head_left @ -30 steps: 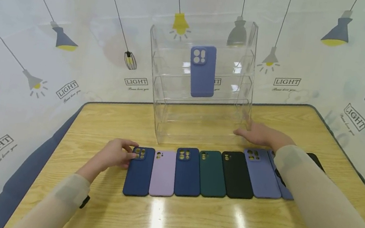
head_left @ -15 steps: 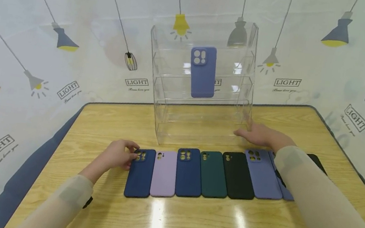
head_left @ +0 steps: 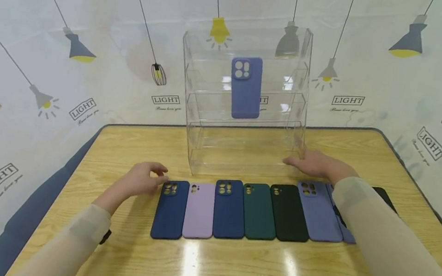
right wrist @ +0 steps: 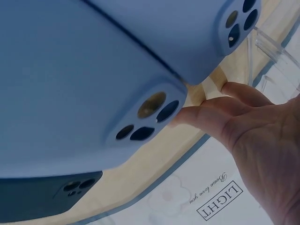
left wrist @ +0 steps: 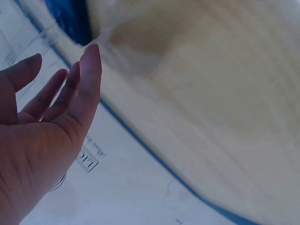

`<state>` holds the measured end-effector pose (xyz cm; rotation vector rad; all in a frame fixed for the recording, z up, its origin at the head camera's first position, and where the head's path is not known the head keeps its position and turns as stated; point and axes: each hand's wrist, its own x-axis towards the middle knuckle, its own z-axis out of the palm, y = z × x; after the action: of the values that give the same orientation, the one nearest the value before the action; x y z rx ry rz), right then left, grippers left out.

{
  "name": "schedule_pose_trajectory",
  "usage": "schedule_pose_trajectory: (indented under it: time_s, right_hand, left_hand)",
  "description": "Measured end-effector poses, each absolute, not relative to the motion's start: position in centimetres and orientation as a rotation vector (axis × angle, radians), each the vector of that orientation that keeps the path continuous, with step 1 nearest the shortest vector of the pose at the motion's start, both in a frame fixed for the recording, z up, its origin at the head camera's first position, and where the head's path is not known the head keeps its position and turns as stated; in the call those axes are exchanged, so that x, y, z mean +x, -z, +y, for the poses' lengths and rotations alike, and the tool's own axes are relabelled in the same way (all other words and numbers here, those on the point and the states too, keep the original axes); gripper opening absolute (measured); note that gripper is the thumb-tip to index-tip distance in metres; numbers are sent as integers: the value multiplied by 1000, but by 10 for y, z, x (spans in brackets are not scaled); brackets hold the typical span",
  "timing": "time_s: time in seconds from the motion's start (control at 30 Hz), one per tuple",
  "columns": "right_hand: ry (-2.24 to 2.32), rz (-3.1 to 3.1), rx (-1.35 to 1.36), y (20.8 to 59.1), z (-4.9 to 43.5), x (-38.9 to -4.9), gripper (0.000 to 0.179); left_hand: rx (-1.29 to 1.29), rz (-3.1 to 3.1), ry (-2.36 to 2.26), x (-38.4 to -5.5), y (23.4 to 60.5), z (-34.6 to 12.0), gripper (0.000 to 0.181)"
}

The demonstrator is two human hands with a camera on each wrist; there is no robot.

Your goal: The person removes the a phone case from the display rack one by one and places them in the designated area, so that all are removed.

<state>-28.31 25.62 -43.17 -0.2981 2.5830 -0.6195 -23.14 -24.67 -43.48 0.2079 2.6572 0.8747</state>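
Phone cases lie in a row on the wooden table. My left hand [head_left: 142, 179] hovers at the top left corner of the leftmost navy phone case [head_left: 170, 210], fingers loosely spread and holding nothing. The left wrist view has the same hand [left wrist: 56, 103] with its fingers apart from a blue case edge. My right hand [head_left: 314, 162] reaches beside the lower right side of a clear acrylic stand [head_left: 238, 162], fingers relaxed. In the right wrist view, lavender-blue cases [right wrist: 84, 79] fill the foreground in front of that hand's fingertips. On the stand leans one periwinkle phone case [head_left: 246, 90].
Right of the navy case come a lilac case [head_left: 200, 212], another navy case [head_left: 230, 214], a dark green case [head_left: 259, 213], a black case [head_left: 288, 214] and a periwinkle case [head_left: 321, 216]. My right sleeve [head_left: 391, 244] partly covers the cases beyond. A printed wall covering [head_left: 124, 106] backs the table.
My left hand has lifted off the leftmost navy case, its thumb and fingers spreading a little. That case sits slightly further right. My right hand has stayed put.
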Motion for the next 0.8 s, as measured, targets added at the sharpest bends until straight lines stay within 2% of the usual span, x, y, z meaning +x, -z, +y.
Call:
schedule_pose_trajectory:
  time_s: [0.23,0.47,0.67,0.8]
  right_hand:
    - [603,2584,-378,433,261,-285,112]
    - [589,2581,-408,432,267,-287,103]
    - [578,2581,-388,432,270,-288,105]
    - [588,2572,-369,430,270,-288,106]
  left_hand:
    - [408,2877,-905,-249,376,-242,44]
    - [541,2995,-1079,-271,309,-206,45]
    - [654,2939,-1201,-294,282,-165,56]
    - [641,2873,-1275,-308,272,-137,64]
